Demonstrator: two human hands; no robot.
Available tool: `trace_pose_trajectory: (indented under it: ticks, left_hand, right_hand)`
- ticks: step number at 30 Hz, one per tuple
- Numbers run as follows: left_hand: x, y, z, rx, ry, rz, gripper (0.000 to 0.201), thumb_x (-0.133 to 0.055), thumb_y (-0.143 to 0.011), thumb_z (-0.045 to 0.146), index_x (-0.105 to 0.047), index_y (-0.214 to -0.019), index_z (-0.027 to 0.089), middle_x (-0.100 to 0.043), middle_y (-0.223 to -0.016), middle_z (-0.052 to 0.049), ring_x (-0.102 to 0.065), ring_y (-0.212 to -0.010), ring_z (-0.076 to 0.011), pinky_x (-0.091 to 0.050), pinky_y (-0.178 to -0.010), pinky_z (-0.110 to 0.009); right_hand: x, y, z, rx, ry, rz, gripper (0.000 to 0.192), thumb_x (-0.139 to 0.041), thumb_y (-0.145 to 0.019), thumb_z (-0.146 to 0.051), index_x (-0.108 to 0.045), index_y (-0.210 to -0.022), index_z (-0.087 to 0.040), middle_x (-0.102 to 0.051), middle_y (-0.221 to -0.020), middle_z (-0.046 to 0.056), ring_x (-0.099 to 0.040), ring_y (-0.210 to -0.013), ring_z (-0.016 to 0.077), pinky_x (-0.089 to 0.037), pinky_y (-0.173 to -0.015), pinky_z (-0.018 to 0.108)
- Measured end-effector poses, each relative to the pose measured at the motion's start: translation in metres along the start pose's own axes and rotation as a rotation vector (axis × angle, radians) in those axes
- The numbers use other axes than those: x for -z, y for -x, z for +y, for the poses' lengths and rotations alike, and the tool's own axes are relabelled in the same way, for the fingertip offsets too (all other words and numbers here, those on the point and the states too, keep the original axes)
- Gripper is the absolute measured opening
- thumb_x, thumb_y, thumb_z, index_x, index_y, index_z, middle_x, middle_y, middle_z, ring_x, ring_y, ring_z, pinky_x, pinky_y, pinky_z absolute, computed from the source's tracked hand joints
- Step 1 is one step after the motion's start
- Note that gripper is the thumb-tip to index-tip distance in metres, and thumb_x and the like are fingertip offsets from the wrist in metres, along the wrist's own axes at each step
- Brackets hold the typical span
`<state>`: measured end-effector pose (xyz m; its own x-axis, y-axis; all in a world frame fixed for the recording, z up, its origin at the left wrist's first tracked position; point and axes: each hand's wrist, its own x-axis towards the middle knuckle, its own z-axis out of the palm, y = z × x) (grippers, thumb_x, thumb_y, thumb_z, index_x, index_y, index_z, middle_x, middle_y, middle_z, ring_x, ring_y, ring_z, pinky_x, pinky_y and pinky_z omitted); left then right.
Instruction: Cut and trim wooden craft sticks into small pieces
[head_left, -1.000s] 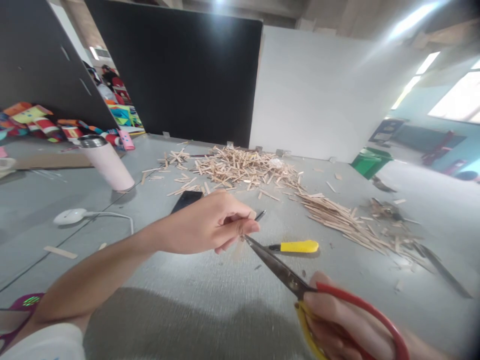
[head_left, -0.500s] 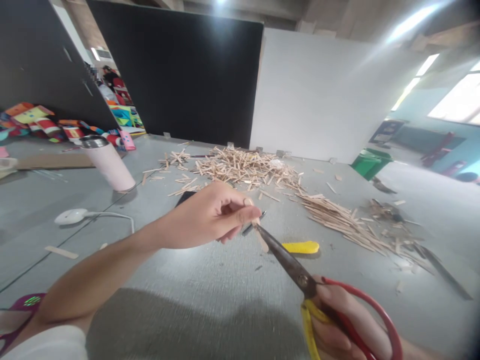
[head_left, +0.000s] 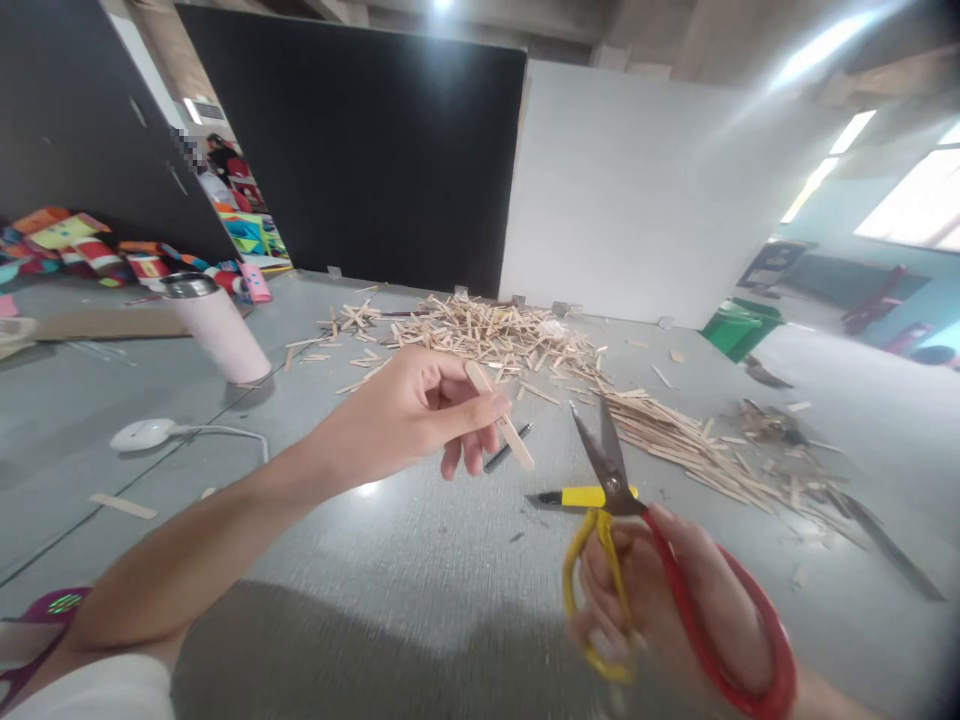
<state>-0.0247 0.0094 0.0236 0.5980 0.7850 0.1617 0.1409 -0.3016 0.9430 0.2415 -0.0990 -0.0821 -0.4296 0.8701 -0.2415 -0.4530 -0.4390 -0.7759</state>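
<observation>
Head view: my left hand [head_left: 427, 410] pinches a wooden stick [head_left: 517, 446]; at the stick's four o'clock, my right hand [head_left: 651, 600] holds scissors [head_left: 615, 483] spread. I'd bring them square to the stick, slowly.

L hand [head_left: 424, 410]: thumb-fgr pinch | R hand [head_left: 664, 595]: curled, thumb/fgrs apart

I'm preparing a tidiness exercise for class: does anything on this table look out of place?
Yes: the heap of wooden sticks at the back lies jumbled, unlike the roughly aligned pile to its right. One pale stick lies at far left, apart from both.
</observation>
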Motion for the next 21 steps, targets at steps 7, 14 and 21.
trace_pose_trajectory:
  ticks: [7,14,21]
  left_hand:
    - [-0.022,-0.005,-0.017,0.104,0.242,-0.115,0.019,-0.076,-0.1,0.029,-0.067,-0.09,0.015,-0.079,-0.076,-0.004,-0.076,-0.063,-0.0156,-0.057,-0.047,-0.018]
    - [-0.056,-0.001,-0.037,0.168,0.335,-0.315,0.031,-0.059,-0.11,0.041,-0.068,-0.103,0.013,-0.079,-0.088,-0.01,-0.081,-0.08,-0.0217,-0.065,-0.058,-0.026]
    - [-0.057,0.005,-0.03,0.202,0.154,-0.396,0.041,-0.049,-0.114,0.048,-0.073,-0.11,0.014,-0.078,-0.092,-0.009,-0.076,-0.074,-0.0171,-0.061,-0.059,-0.024]
  right_hand:
    - [-0.001,-0.003,0.001,0.077,0.316,0.105,0.044,-0.074,-0.097,-0.059,-0.074,-0.089,-0.016,-0.072,-0.076,0.004,-0.073,-0.064,0.0203,-0.058,-0.064,0.032]
    - [-0.008,0.007,-0.009,0.187,0.567,0.122,0.048,-0.065,-0.103,-0.059,-0.072,-0.077,-0.019,-0.071,-0.069,0.005,-0.07,-0.067,0.0208,-0.057,-0.074,0.035]
    - [-0.011,0.013,-0.02,0.282,0.796,0.152,0.059,-0.054,-0.109,-0.053,-0.068,-0.061,-0.022,-0.071,-0.065,0.007,-0.068,-0.071,0.0214,-0.055,-0.08,0.035]
